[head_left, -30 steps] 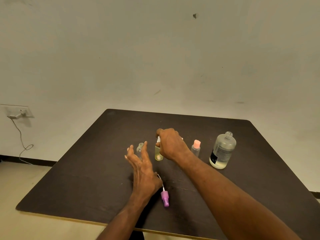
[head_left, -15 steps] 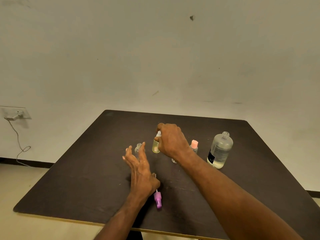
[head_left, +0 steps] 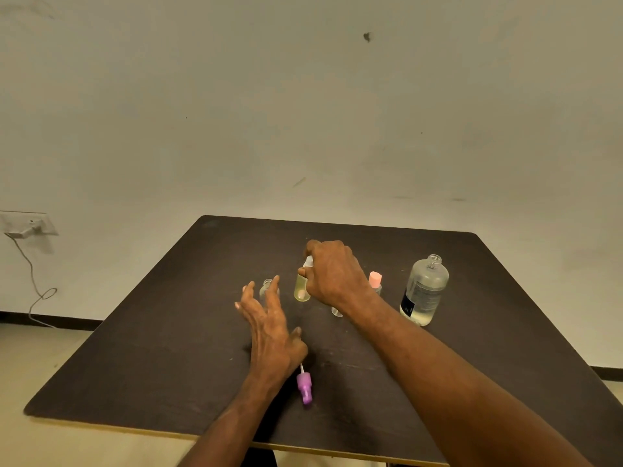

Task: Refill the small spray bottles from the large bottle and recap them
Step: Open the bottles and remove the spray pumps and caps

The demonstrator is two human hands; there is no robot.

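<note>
yellow bottle top: hidden by right hand; label: unreadable

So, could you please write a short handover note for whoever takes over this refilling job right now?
Right hand grips the top of the yellow-filled small bottle, apparently at its white cap.
Left hand is open, holding nothing, just in front of the empty uncapped small bottle.
Purple spray cap lies on the table.
Pink-capped bottle stands beside the large bottle, which is open and partly full.
Left: fill the empty bottle, fit the purple cap.
</note>
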